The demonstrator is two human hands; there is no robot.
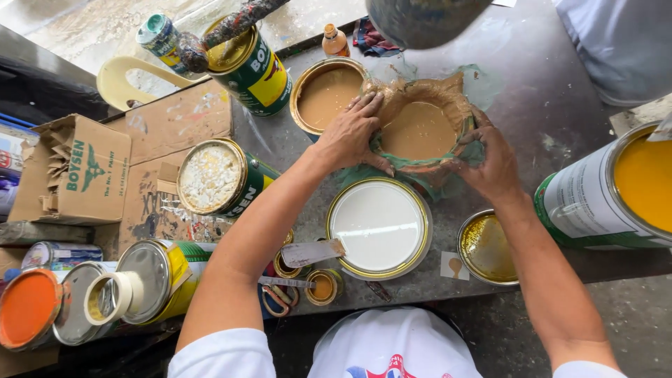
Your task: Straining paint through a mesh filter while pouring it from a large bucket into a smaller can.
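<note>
A paint can is covered with a greenish mesh cloth that sags under a pool of tan paint. My left hand presses the cloth down over the can's left rim, fingers spread and smeared with paint. On the right rim, my right hand grips the cloth against the can's side. An open can of tan paint stands just left of it, touching the back of my left hand. Directly in front sits an open can of white paint.
An open yellow paint can lies at the right, a gold lid near my right forearm. A putty knife, small tins, scissors, lidded cans, an orange lid, tape roll and cardboard boxes crowd the left.
</note>
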